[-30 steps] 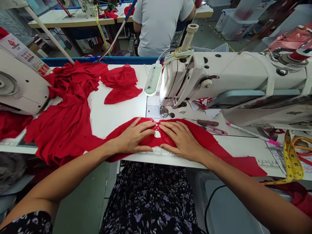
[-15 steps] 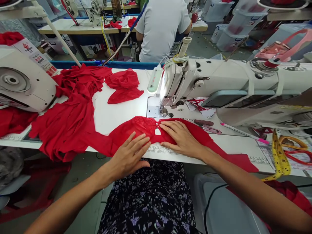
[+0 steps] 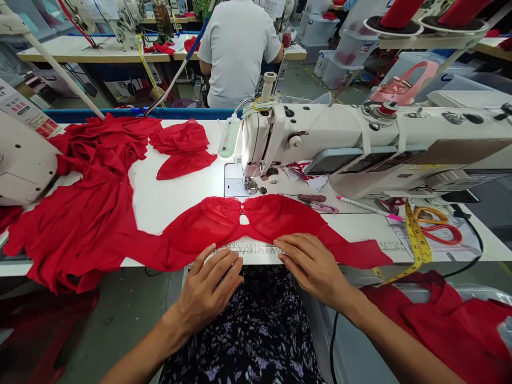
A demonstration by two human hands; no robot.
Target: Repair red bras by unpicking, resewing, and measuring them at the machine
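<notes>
A red bra (image 3: pixel 264 216) with two cups and side wings lies spread along the front of the white table (image 3: pixel 148 205). Between its cups is a small gap with a lace edge above. My left hand (image 3: pixel 212 280) rests at the table's front edge below the left cup, fingers stretched out, fingertips near the bra's lower edge. My right hand (image 3: pixel 314 266) lies open by the right cup, its fingertips touching the lower edge. Neither hand grips anything. A printed ruler strip (image 3: pixel 252 248) shows between the hands.
Behind the bra stands a white sewing machine (image 3: pixel 312 133). Red fabric (image 3: pixel 92 197) is heaped at left; red pieces (image 3: pixel 184 149) lie near it. To the right are a pink-tipped pen (image 3: pixel 368 207), a yellow tape measure (image 3: pixel 418 240) and scissors (image 3: pixel 442 234). A person (image 3: pixel 240 53) sits beyond.
Both hands have drawn back toward the table's front edge, uncovering the bra's middle. The camera view has turned to the right.
</notes>
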